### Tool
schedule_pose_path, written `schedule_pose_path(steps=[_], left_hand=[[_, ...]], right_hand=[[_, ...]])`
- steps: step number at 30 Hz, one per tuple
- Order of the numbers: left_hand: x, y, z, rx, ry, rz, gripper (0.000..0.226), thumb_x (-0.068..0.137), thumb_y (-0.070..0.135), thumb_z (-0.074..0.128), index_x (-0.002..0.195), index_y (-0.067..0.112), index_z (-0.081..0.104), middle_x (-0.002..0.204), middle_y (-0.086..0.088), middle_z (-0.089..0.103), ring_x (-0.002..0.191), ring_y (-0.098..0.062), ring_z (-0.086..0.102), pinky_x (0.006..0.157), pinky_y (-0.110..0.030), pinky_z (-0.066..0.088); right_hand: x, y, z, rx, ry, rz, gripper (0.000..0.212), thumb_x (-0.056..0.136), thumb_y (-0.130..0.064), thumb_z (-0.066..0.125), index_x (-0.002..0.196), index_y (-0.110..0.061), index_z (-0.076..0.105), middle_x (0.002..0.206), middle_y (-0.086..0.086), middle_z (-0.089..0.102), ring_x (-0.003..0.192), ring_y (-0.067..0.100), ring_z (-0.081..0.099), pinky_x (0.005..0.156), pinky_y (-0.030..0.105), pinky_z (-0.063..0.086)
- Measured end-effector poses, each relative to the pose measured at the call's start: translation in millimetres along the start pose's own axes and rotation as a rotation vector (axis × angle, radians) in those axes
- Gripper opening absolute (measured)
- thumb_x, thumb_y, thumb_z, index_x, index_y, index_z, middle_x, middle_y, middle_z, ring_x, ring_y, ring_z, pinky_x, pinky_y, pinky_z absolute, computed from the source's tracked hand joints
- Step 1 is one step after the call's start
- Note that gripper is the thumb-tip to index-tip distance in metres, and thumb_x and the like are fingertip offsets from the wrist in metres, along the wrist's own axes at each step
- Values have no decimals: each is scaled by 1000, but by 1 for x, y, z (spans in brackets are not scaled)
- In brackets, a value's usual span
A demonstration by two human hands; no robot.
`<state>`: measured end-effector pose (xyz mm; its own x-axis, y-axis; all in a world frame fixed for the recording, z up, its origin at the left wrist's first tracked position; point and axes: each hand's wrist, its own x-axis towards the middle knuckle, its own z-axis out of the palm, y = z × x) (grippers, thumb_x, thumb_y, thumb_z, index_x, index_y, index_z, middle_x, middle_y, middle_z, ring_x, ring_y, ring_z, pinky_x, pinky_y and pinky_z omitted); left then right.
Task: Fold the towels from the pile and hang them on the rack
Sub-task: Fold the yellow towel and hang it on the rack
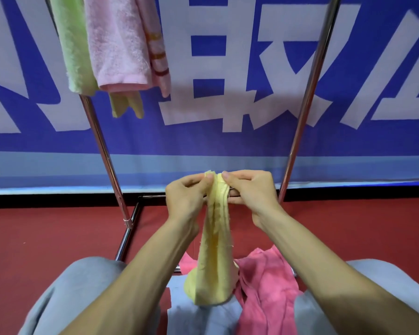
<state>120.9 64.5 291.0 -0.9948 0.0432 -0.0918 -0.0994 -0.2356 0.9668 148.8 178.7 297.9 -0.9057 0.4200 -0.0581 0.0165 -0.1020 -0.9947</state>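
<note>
A pale yellow towel (pixel 214 262) hangs bunched and narrow between my hands. My left hand (pixel 186 197) and my right hand (pixel 249 189) both pinch its top edge, close together, at mid-frame. Its lower end droops onto the pile: a pink towel (pixel 266 293) on the right and a light blue towel (pixel 198 317) under it on the floor. The metal rack (pixel 310 90) stands in front of me. On its top left hang a green towel (pixel 74 44), a pink towel (pixel 117 42) and a yellow towel (pixel 126 106) peeking out below.
My knees in grey trousers (pixel 65 293) frame the pile. The rack's slanted legs (pixel 104 151) and base bars rest on a red floor (pixel 39 238). Behind it stretches a blue banner (pixel 228 141) with large white characters.
</note>
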Motion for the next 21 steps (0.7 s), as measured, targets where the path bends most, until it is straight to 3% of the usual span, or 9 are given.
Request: schedule_pose_path(steps=[5, 10, 13, 16, 18, 21], left_hand=[[-5, -2, 4, 108, -41, 80, 2, 80, 11, 73, 80, 12, 75, 81, -6, 75, 77, -17, 69, 76, -32, 57], [-12, -2, 4, 164, -140, 91, 11, 79, 3, 72, 87, 10, 75, 83, -6, 76, 78, -15, 71, 73, -23, 57], [-12, 1, 2, 188, -187, 94, 39, 75, -18, 62, 102, 8, 71, 87, -6, 74, 76, -12, 69, 69, -18, 56], [-12, 4, -4, 149, -219, 49, 67, 69, -32, 41, 111, 16, 62, 80, -2, 74, 72, -12, 67, 60, -20, 55], [-11, 5, -9, 171, -257, 50, 72, 69, -31, 32, 115, 17, 59, 77, 1, 75, 73, -11, 67, 58, -15, 51], [-11, 8, -12, 212, -304, 53, 72, 69, -31, 31, 120, 14, 56, 89, -4, 75, 75, -8, 68, 59, -11, 49]], right_hand=[[-1, 0, -6, -32, 39, -34, 14, 84, -12, 70, 88, 1, 72, 77, 15, 72, 61, 17, 69, 57, 26, 59], [-3, 3, -7, -56, 23, -53, 14, 84, -14, 71, 84, 0, 73, 76, 18, 72, 64, 22, 70, 62, 30, 61], [-2, 2, -7, -48, 5, -78, 14, 84, -14, 71, 84, -1, 73, 76, 19, 73, 65, 23, 72, 61, 31, 60], [-4, -3, -10, -27, -25, -80, 17, 82, -16, 73, 85, 1, 72, 74, 16, 73, 64, 21, 72, 60, 29, 60], [-5, -5, -13, -67, -46, -93, 18, 76, -13, 77, 87, 1, 72, 75, 13, 73, 64, 19, 72, 59, 27, 59], [-1, -6, -19, -179, -92, -106, 12, 78, -8, 75, 87, -2, 71, 76, 12, 73, 65, 15, 71, 59, 26, 58]])
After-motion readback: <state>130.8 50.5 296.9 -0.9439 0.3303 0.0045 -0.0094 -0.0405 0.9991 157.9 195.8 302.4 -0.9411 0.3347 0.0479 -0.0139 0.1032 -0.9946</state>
